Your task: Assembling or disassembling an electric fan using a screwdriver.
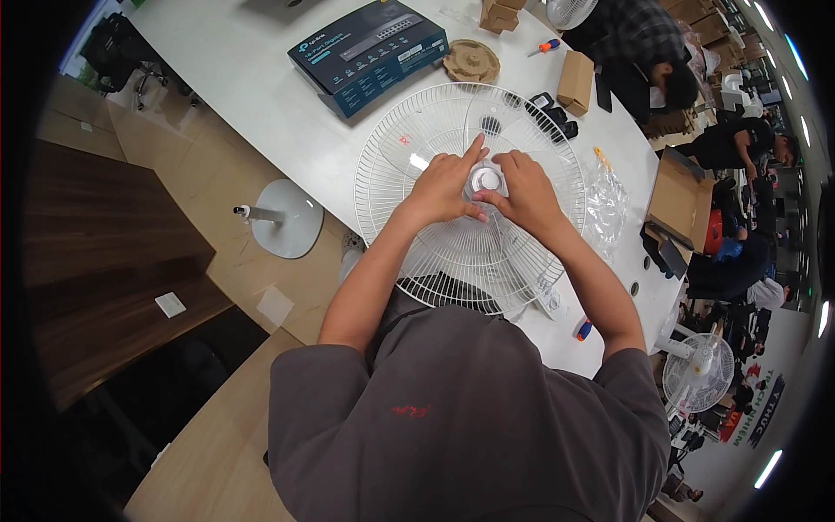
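A round white wire fan guard (389, 187) lies at the table's near edge, with see-through fan blades (417, 150) over its wires. At its middle is a pale round hub cap (487, 180). My left hand (444, 184) rests beside the hub on the left, thumb and index finger stretched out around it. From the right, my right hand (524, 193) curves its thumb and fingers round the cap's rim. How firmly the fingertips press is hard to see.
Behind the guard are a dark box (370, 54), a brown moulded disc (471, 62), a small carton (575, 83) and a screwdriver (544, 48). A clear plastic bag (606, 204) lies right. On the floor, left, stands a white fan base (287, 222). Other people work at right.
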### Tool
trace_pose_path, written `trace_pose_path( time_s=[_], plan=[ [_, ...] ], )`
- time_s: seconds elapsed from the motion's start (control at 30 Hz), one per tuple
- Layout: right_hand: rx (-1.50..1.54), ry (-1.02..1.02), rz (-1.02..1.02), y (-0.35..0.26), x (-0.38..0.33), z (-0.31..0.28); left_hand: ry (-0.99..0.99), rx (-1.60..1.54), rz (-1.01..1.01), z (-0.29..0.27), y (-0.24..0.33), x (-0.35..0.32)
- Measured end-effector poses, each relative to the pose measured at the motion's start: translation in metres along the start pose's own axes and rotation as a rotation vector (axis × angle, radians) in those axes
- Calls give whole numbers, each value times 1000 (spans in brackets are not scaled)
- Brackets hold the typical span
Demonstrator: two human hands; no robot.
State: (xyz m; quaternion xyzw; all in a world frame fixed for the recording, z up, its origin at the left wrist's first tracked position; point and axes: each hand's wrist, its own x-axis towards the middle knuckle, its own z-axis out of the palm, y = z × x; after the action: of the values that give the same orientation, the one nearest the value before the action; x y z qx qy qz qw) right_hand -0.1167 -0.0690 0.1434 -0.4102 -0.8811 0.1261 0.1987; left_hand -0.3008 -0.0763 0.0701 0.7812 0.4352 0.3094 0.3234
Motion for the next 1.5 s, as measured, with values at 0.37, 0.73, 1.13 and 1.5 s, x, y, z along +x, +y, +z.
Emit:
trace_pose_path(
  time_s=[0.37,0.73,1.13,1.5],
  plan=[
    [43,-251,-305,28,9,0,-30,-13,-20,-2,-1,2],
    [-164,-246,164,3,-2,15,-27,-30,6,0,0,-3],
    [-184,-456,-367,28,25,-5,-78,-96,-69,-11,3,8],
    [-97,-188,136,7,-5,23,-80,-102,-54,-8,1,3]
  ],
)
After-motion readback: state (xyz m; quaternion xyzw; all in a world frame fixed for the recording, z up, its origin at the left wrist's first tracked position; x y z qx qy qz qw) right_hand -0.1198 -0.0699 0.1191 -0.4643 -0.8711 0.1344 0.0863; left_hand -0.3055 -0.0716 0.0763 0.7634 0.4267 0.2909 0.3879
